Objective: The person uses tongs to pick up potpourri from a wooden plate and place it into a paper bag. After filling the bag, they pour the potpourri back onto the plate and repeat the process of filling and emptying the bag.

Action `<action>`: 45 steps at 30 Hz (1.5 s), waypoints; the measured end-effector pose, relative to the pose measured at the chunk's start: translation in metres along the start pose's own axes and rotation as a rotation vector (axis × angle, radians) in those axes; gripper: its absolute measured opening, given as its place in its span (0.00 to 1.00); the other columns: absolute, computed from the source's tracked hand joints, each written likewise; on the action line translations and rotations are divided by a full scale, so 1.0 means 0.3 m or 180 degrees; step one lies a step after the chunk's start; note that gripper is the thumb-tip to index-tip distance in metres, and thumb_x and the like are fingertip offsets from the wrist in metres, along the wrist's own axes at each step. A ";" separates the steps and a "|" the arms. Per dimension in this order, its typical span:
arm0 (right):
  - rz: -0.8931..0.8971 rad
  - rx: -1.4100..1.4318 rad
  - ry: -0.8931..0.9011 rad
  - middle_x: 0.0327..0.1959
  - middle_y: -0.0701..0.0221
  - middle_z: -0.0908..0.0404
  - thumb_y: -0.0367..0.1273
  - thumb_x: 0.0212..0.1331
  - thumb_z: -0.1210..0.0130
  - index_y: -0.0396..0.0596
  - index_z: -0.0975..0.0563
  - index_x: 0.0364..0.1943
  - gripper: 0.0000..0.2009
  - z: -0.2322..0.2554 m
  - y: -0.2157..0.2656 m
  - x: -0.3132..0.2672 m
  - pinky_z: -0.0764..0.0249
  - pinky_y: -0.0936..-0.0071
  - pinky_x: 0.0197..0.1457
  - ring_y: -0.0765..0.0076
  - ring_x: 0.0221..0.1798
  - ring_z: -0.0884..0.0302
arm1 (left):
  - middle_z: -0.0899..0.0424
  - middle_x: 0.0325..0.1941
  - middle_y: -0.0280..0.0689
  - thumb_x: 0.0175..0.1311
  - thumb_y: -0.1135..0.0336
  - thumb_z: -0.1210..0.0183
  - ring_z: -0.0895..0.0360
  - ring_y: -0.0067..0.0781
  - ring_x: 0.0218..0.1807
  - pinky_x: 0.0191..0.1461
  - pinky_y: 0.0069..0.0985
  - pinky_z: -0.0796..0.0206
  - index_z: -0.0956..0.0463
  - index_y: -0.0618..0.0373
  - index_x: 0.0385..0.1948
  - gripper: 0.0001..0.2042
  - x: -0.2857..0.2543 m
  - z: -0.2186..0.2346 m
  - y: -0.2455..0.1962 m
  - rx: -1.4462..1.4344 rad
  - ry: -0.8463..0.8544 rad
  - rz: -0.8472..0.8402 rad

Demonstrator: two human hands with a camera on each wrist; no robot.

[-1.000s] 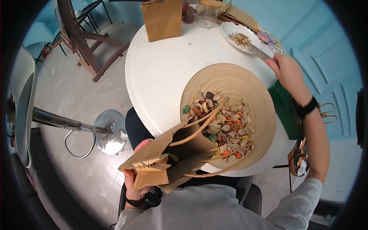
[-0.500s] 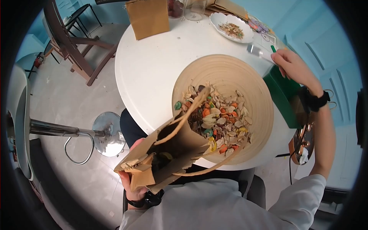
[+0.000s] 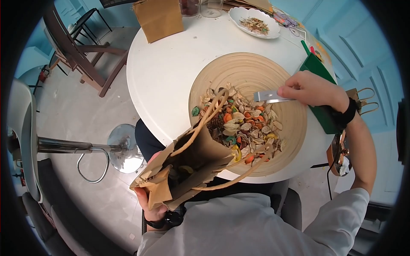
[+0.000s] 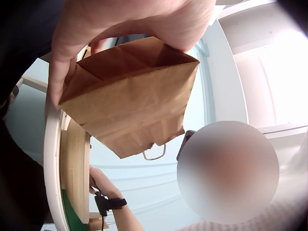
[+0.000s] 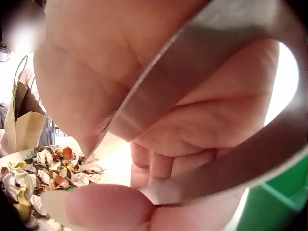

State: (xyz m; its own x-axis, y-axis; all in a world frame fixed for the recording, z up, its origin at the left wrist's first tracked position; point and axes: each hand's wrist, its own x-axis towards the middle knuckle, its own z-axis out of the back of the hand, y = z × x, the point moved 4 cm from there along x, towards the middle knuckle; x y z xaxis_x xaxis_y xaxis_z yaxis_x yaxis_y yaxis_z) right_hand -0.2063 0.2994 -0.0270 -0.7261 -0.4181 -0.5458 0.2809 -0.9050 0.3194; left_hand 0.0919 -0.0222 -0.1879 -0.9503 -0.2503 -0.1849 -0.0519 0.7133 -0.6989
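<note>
A brown paper bag [image 3: 183,170] with rope handles is tilted at the table's near edge, its mouth towards a round wooden tray [image 3: 294,128]. My left hand [image 3: 149,202] grips the bag's bottom end; in the left wrist view the fingers curl round the bag [image 4: 130,106]. Dried petals and flowers [image 3: 245,123] lie heaped in the tray. Over the tray's right part, my right hand [image 3: 311,88] pinches metal tongs [image 3: 271,96], tips above the petals. In the right wrist view the tongs [image 5: 192,62] cross the palm, petals [image 5: 48,178] at lower left.
A white scalloped plate [image 3: 273,30] with small dried bits is at the back of the white table [image 3: 158,85]. Beside it are glass jars [image 3: 211,8] and an upright brown paper bag [image 3: 158,21]. A green box [image 3: 320,115] stands right of the tray.
My right hand has moved with the tongs from the white plate, towards me and left, to over the tray. My left hand still holds the bag. The view has shifted slightly.
</note>
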 end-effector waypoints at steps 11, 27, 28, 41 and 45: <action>0.0500 0.0010 0.0027 0.09 0.73 0.33 0.50 0.64 0.42 0.40 0.25 0.17 0.27 -0.106 0.068 0.019 0.40 0.76 0.18 0.76 0.12 0.35 | 0.38 0.74 0.43 0.68 0.32 0.57 0.38 0.46 0.72 0.72 0.52 0.41 0.45 0.50 0.72 0.38 0.029 -0.041 -0.011 0.0200 0.0449 -0.0117; 0.0439 0.0403 -0.0391 0.08 0.76 0.32 0.40 0.63 0.39 0.40 0.23 0.19 0.20 0.029 0.150 -0.110 0.43 0.80 0.16 0.83 0.11 0.36 | 0.34 0.70 0.46 0.71 0.39 0.54 0.34 0.45 0.70 0.73 0.44 0.41 0.42 0.54 0.69 0.34 0.056 -0.154 -0.059 0.0234 0.0737 -0.0375; 0.0443 0.0406 -0.0395 0.08 0.76 0.32 0.40 0.63 0.39 0.40 0.23 0.19 0.20 0.033 0.157 -0.114 0.43 0.80 0.16 0.83 0.11 0.36 | 0.34 0.70 0.46 0.71 0.39 0.54 0.34 0.45 0.69 0.73 0.44 0.41 0.42 0.55 0.69 0.34 0.055 -0.155 -0.058 0.0183 0.0740 -0.0357; 0.1259 0.0000 -0.0340 0.13 0.67 0.32 0.39 0.63 0.40 0.40 0.21 0.24 0.16 0.022 0.294 -0.186 0.42 0.72 0.22 0.72 0.16 0.36 | 0.37 0.70 0.47 0.54 0.27 0.43 0.37 0.42 0.72 0.74 0.38 0.44 0.50 0.66 0.70 0.54 0.069 -0.213 -0.073 0.0721 0.0293 0.0174; 0.0796 -0.0787 -0.1017 0.15 0.60 0.30 0.45 0.68 0.49 0.38 0.22 0.25 0.23 0.084 0.145 -0.081 0.37 0.65 0.27 0.57 0.20 0.34 | 0.36 0.70 0.47 0.54 0.28 0.42 0.37 0.41 0.71 0.74 0.38 0.44 0.50 0.66 0.70 0.54 0.057 -0.164 -0.063 0.0580 0.0157 0.0178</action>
State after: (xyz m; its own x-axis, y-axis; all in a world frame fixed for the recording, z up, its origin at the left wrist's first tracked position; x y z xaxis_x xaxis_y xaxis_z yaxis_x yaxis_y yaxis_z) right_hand -0.1921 0.2721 0.0197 -0.7630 -0.6155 -0.1978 0.5845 -0.7875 0.1955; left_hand 0.0617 -0.0079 -0.1438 -0.9643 -0.1781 -0.1959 0.0534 0.5938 -0.8028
